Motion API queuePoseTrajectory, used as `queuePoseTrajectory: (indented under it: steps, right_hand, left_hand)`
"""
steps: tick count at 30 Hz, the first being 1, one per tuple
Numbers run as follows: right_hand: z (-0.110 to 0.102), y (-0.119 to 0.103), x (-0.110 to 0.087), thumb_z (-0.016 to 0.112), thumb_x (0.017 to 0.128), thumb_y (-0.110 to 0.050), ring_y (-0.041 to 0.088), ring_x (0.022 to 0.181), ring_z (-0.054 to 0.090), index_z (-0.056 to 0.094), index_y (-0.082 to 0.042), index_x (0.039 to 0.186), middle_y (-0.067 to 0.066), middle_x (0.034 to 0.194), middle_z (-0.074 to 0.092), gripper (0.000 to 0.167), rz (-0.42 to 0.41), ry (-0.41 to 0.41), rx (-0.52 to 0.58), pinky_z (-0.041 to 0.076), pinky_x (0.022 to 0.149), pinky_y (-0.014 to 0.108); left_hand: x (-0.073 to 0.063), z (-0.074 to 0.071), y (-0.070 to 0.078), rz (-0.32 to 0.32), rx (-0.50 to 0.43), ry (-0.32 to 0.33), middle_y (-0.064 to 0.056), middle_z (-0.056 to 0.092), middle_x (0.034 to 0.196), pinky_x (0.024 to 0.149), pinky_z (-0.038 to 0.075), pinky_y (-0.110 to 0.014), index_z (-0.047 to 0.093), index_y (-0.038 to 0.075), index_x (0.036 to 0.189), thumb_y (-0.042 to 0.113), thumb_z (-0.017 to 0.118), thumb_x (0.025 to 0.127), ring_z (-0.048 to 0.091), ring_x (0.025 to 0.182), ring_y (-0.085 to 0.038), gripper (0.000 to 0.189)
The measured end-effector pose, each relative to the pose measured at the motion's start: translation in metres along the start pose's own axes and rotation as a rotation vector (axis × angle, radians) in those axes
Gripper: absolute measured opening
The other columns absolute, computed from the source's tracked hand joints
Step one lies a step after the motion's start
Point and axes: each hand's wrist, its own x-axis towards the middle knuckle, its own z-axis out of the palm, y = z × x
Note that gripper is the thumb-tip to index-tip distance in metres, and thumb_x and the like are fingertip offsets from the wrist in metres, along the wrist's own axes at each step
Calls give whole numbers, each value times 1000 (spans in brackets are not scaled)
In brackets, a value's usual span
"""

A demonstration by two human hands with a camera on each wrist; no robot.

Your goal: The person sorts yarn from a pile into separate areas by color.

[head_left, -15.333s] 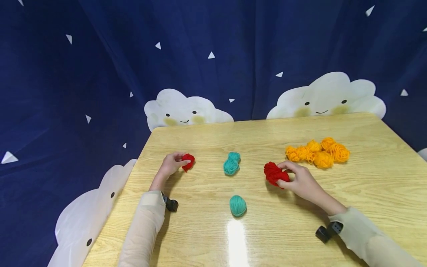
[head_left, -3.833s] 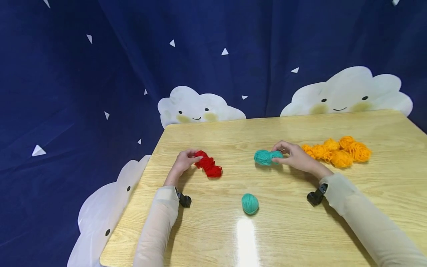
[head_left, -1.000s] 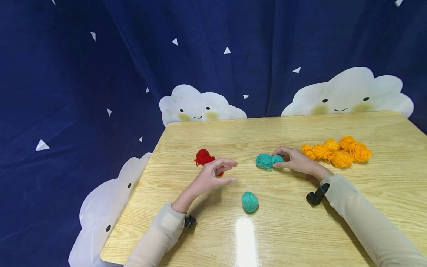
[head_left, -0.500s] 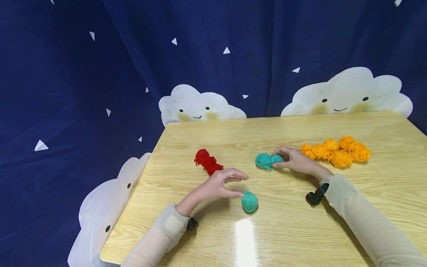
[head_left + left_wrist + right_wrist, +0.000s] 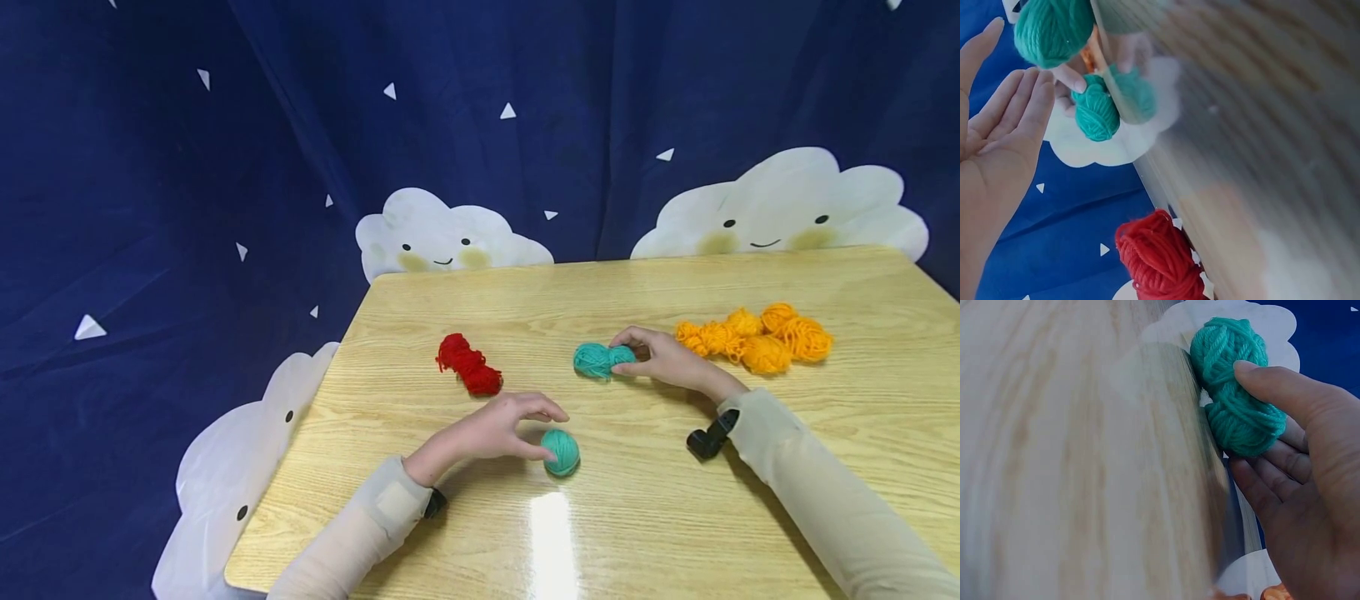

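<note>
In the head view my left hand [image 5: 498, 429] is at a round teal yarn ball [image 5: 562, 452], its thumb overlapping the ball's left side. The left wrist view has that ball [image 5: 1054, 31] just beyond the spread, nearly straight fingers. My right hand [image 5: 667, 360] pinches the right end of a two-lobed teal yarn bundle [image 5: 594, 360] lying sideways on the table. Seen from the right wrist, the thumb presses near the waist of this bundle [image 5: 1244, 419], with the other fingers behind it. Red yarn [image 5: 470, 365] lies in a slanting row behind the left hand.
Several orange yarn balls [image 5: 765, 337] are grouped beyond the right hand. All the yarn is on a light wooden table [image 5: 645, 517]. A dark blue curtain [image 5: 450, 75] with white clouds hangs behind its far edge.
Earlier separate red pieces now lie together, and the right hand has turned the two-lobed teal bundle sideways. My left hand has left the red yarn and come forward and right to the teal ball.
</note>
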Motion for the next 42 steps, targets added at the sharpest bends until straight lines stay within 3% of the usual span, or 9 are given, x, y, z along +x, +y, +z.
queuePoseTrajectory:
  steps: [8, 14, 20, 34, 42]
  right_hand:
    - [0, 0, 1, 74, 87, -34, 16, 102, 57, 61, -13, 122, 7, 123, 63, 43, 0, -1, 4, 48, 87, 26]
    - [0, 0, 1, 74, 87, -35, 18, 104, 57, 61, -14, 123, 7, 124, 63, 43, -2, -6, 11, 48, 88, 28]
    - [0, 2, 1, 73, 87, -35, 19, 104, 57, 61, -14, 122, 7, 124, 63, 43, -6, -5, 16, 48, 88, 27]
    - [0, 4, -1, 73, 87, -35, 16, 101, 56, 61, -15, 121, 6, 122, 63, 41, -10, -2, 14, 48, 87, 26]
    - [1, 6, -1, 73, 88, -35, 17, 102, 57, 61, -15, 121, 6, 122, 64, 41, -13, 2, 6, 48, 88, 27]
  left_hand:
    - [3, 3, -1, 16, 95, -60, -3, 68, 122, 99, 48, -17, 63, 7, 124, 25, 79, 83, 64, 111, -9, 48]
    - [4, 4, 1, 6, 144, -118, -2, 66, 125, 99, 45, -14, 62, 9, 126, 24, 78, 84, 62, 113, -9, 47]
    - [4, 4, 3, 3, 170, -124, -2, 68, 120, 97, 46, -14, 64, 8, 122, 23, 78, 84, 63, 108, -8, 43]
    - [4, 7, 0, -14, 42, -119, -4, 71, 104, 86, 54, -17, 64, 6, 108, 15, 80, 81, 65, 92, -3, 32]
    - [4, 6, 0, -42, -70, -57, -6, 72, 101, 88, 54, -18, 64, 5, 107, 13, 80, 80, 64, 92, -4, 32]
